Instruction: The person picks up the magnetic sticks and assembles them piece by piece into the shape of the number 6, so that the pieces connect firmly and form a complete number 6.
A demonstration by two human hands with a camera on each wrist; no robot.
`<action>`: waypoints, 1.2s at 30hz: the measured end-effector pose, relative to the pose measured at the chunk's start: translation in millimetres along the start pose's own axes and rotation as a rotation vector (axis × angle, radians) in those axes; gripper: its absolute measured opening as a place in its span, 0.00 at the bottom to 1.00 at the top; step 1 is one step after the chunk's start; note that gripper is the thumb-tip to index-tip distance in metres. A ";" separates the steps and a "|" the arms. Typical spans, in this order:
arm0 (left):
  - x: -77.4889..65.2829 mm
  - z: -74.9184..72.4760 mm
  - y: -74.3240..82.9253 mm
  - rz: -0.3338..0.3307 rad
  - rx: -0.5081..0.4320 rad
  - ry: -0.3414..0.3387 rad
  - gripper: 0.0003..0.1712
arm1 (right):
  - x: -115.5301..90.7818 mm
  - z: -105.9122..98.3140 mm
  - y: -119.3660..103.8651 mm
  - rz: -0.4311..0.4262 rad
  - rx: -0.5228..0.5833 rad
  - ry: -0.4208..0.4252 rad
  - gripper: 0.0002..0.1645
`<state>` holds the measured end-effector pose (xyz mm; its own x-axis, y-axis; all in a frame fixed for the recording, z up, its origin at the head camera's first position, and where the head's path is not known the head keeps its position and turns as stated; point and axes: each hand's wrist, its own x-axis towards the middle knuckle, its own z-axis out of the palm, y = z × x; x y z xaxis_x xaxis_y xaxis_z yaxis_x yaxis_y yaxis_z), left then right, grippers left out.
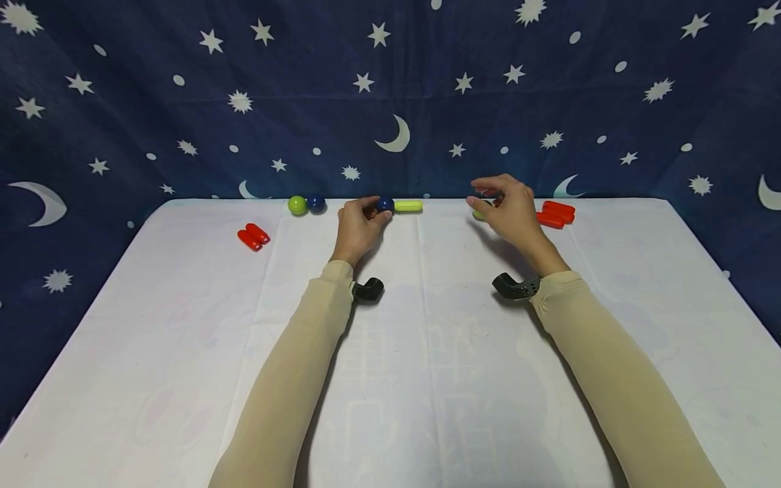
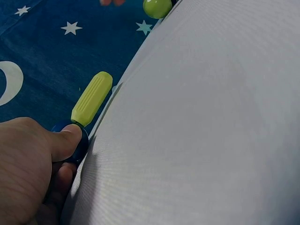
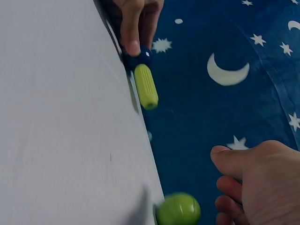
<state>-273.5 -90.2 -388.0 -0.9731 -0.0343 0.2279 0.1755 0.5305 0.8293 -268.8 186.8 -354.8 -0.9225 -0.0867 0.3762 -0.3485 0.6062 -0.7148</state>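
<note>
White table (image 1: 439, 379); left grip (image 1: 358, 229) pinches blue ball (image 1: 385, 204)

Reading the head view as a dial, can see a white table (image 1: 390, 379) spreading from the centre down to six o'clock, lightly creased. Can count two red sticks (image 1: 249, 240) side by side at nine, then a green ball (image 1: 297, 205) with, just beside on its three-o'clock side, a blue ball (image 1: 316, 203), both near ten. Can find two more red sticks (image 1: 558, 211) close together near three. Behind, from nine over twelve to three, can make out a navy cloth (image 1: 329, 68) printed with pale stars (image 1: 262, 32), dots (image 1: 179, 80) and moons (image 1: 402, 138). In the right wrist view, can spot a moon at two.
</note>
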 end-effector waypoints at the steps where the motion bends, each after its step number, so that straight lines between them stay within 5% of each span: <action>1: 0.2 0.1 -0.1 -0.001 0.002 0.000 0.23 | -1.6 -3.8 2.9 -0.002 0.000 0.011 0.20; 13: -0.3 -0.1 0.1 0.007 0.005 0.001 0.23 | -26.1 -29.7 30.5 0.033 -0.052 -0.005 0.22; 36: -1.9 -0.5 2.1 -0.011 0.001 -0.015 0.24 | -37.4 -24.5 48.9 0.091 -0.064 -0.025 0.27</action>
<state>-271.2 -89.4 -386.4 -0.9770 -0.0279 0.2113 0.1647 0.5306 0.8315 -247.2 239.0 -389.4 -0.9540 -0.0480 0.2960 -0.2524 0.6616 -0.7061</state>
